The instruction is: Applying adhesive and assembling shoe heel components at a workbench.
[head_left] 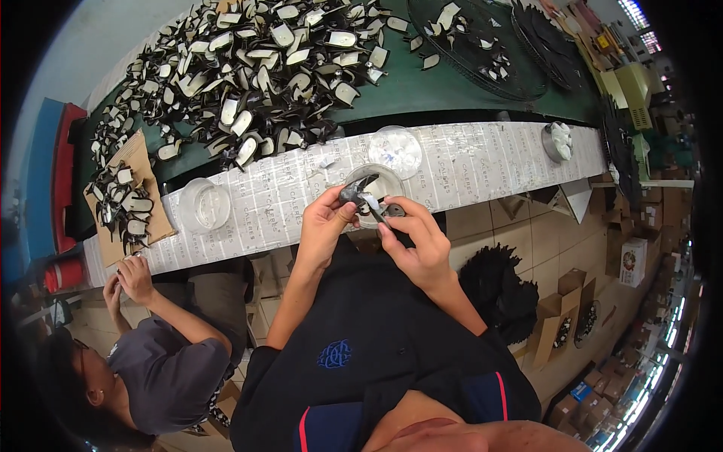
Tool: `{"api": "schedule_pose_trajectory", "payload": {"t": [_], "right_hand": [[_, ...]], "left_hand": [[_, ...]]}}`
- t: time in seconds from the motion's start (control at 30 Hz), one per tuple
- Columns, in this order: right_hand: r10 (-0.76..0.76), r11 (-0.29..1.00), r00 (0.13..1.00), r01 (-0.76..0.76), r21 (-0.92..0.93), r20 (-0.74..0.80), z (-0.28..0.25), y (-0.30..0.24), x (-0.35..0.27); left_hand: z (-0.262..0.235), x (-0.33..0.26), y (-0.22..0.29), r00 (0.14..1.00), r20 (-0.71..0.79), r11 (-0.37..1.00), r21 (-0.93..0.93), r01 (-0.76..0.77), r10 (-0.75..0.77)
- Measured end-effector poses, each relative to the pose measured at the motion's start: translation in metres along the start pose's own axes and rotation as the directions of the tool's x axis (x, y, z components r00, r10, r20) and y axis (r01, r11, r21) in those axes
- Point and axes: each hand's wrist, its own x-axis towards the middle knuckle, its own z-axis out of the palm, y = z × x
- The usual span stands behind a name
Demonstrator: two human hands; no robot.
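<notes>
Left hand pinches dark shoe piece above surface edge, long axis running lower-left to upper-right. Right hand closed on small black part just beside it.

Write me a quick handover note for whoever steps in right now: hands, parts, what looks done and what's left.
Left hand holds a small dark shoe piece over the clear round dish.
Right hand holds a thin tool with its tip against that piece.
A heap of black-and-white pieces lies on the green belt behind the paper-covered ledge.
Which pieces are finished cannot be told.
A co-worker's hands work at the ledge's left end.
</notes>
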Motion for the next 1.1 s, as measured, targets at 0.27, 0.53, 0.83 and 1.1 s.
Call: {"api": "schedule_pose_trajectory", "payload": {"t": [0.27, 0.53, 0.83, 1.1], "right_hand": [[-0.013, 1.000, 1.000, 0.013, -0.018, -0.012, -0.009, -0.006, -0.003], [-0.104, 0.984, 0.994, 0.099, -0.151, -0.024, -0.014, 0.000, 0.001], [-0.116, 0.983, 0.992, 0.121, -0.140, 0.048, -0.009, 0.012, 0.004], [-0.087, 0.981, 0.996, 0.090, -0.173, 0.025, -0.008, 0.017, 0.005]], "left_hand": [[-0.003, 0.002, -0.003, 0.999, -0.027, 0.999, 0.029, -0.027, 0.028], [-0.005, 0.006, -0.006, 0.999, -0.026, 0.996, 0.081, -0.040, 0.042], [0.008, 0.001, -0.001, 1.000, 0.014, 0.997, 0.080, -0.006, 0.005], [0.011, 0.001, 0.002, 1.000, 0.020, 0.995, 0.099, -0.009, 0.007]]}}
